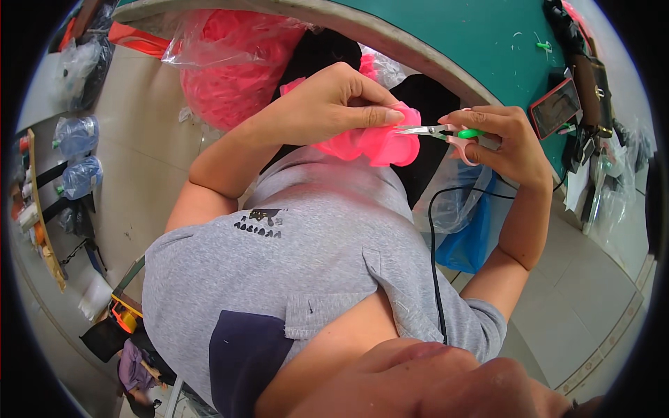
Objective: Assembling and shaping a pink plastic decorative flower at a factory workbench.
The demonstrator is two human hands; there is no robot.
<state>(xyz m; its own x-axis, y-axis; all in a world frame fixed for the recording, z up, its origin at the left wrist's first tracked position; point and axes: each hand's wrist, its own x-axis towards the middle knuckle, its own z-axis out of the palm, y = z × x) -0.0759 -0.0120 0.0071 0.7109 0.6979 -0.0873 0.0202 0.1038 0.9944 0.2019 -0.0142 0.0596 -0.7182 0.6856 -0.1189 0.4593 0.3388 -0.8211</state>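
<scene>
- Bright pink, gathered piece of thin, pliable material [390, 148]: held up over the lap, between the torso and the curved edge of the green tabletop [446, 35].
- Left hand [341, 104]: grip closed, thumb and fingers pinching the pink piece at its upper edge; remainder hangs in loose folds below.
- Right hand [507, 136]: grip curled around the handles of small scissors with silver blades and pale pink finger loops [456, 139]; bright green part at the handles.
- Blades point left, tips overlapping the pink piece just beside the left thumb. Cannot tell whether they are cutting.
- Clear plastic bag full of pink pieces [233, 66]: under the tabletop edge, beyond the left forearm.
- On the tabletop, right side: dark-screened phone in a red frame [555, 108]; small green tool [545, 46] farther off.
- Blue plastic bag [465, 244]: low, near the right forearm.
- Thin black cable [433, 237]: crosses the grey short-sleeved shirt [327, 223].
</scene>
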